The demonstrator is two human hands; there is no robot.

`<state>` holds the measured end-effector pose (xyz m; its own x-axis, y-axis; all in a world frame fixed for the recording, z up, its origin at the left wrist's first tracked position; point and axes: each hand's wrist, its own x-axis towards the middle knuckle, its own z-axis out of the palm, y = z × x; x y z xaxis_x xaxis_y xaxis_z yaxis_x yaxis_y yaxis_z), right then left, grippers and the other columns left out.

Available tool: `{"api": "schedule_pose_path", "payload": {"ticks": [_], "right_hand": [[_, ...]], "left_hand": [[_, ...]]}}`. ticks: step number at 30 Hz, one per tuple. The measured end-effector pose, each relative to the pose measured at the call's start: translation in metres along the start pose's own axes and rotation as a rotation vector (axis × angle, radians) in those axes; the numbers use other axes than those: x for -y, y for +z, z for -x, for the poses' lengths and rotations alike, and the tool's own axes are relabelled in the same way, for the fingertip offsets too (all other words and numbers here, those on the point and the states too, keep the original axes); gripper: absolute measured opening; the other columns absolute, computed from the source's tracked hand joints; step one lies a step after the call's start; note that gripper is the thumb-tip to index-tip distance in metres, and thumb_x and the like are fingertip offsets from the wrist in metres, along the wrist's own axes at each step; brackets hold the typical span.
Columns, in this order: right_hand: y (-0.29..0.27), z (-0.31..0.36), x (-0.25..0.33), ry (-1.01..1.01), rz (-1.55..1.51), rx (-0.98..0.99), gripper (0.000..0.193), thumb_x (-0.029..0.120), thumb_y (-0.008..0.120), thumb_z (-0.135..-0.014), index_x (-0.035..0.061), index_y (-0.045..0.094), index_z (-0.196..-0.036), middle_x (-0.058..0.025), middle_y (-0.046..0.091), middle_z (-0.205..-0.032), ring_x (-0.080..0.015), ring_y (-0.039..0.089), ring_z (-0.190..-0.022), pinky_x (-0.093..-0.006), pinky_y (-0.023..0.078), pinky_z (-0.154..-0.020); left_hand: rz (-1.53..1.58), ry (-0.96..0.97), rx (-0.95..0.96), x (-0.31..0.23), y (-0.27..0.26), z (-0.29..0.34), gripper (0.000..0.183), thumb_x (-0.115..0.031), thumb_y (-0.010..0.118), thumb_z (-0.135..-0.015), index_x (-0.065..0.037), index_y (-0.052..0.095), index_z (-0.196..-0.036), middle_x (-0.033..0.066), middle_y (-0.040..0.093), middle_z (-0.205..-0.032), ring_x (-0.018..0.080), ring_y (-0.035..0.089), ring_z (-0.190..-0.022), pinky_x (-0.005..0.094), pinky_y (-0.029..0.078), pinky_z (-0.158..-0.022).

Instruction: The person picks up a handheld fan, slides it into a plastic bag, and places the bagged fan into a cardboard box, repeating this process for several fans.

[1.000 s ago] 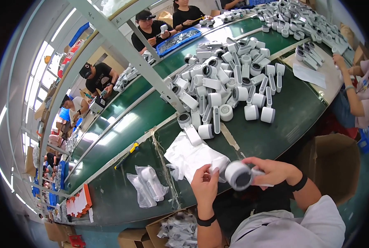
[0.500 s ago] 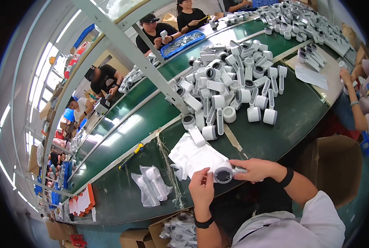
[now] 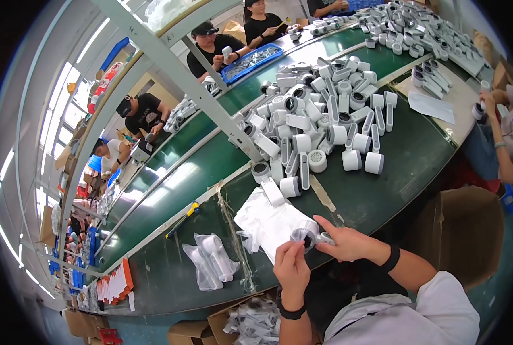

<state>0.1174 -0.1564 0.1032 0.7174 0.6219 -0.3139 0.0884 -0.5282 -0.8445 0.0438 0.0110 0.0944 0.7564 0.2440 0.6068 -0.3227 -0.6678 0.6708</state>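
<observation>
Just over the near edge of the green bench, I hold a white handheld device (image 3: pixel 309 226) with a round head and a dark front. My right hand (image 3: pixel 351 244) grips its handle, index finger stretched out beside the head. Fingers of my left hand (image 3: pixel 292 273) pinch at the front rim, where something translucent shows; whether it is a film or a loose part I cannot tell. Under and beyond the device lies a stack of thin white bags or sheets (image 3: pixel 262 221). Clear-bagged devices (image 3: pixel 211 260) rest on the bench to the left.
A large pile of similar white devices (image 3: pixel 308 123) covers the bench ahead. A yellow-and-black cutter (image 3: pixel 183 220) and orange-edged cards (image 3: pixel 116 283) lie left. Cardboard boxes (image 3: pixel 466 233) stand right and below. A metal post (image 3: pixel 210 103) rises beyond. Co-workers sit across and at right.
The device's head has turned and its dark front is now partly covered by translucent material. My left hand has moved slightly right and pinches the rim; my right index finger has straightened.
</observation>
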Motion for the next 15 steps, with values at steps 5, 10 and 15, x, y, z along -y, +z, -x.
{"api": "schedule_pose_path", "payload": {"ticks": [5,10,15], "right_hand": [[-0.005,0.000,0.015,0.066,-0.153,0.045,0.075,0.024,0.053,-0.096,0.0115,0.008,-0.154,-0.0158,0.067,-0.085,-0.0228,0.066,-0.058,-0.0368,0.056,-0.063],[0.021,-0.021,-0.011,-0.198,-0.753,-0.122,0.066,0.006,0.048,-0.091,0.0077,0.022,-0.152,-0.0151,0.057,-0.122,-0.0219,0.062,-0.102,-0.0311,0.050,-0.088],[0.031,-0.018,-0.010,-0.118,-0.856,-0.110,0.060,-0.004,0.042,-0.083,0.0033,0.037,-0.142,-0.0122,0.057,-0.120,-0.0183,0.056,-0.108,-0.0279,0.046,-0.090]], "left_hand": [[0.091,0.041,0.167,-0.006,0.001,0.005,0.013,0.004,0.067,-0.085,-0.001,0.069,-0.097,0.0123,0.063,-0.090,0.0245,0.062,-0.075,0.0292,0.050,-0.064],[0.243,0.022,0.294,-0.011,0.005,0.017,0.014,0.005,0.068,-0.084,-0.001,0.068,-0.097,0.0121,0.063,-0.091,0.0231,0.063,-0.075,0.0293,0.050,-0.065],[0.410,-0.117,0.392,-0.008,0.003,0.030,0.015,0.007,0.065,-0.085,0.002,0.066,-0.100,0.0128,0.063,-0.098,0.0168,0.064,-0.078,0.0250,0.053,-0.065]]}}
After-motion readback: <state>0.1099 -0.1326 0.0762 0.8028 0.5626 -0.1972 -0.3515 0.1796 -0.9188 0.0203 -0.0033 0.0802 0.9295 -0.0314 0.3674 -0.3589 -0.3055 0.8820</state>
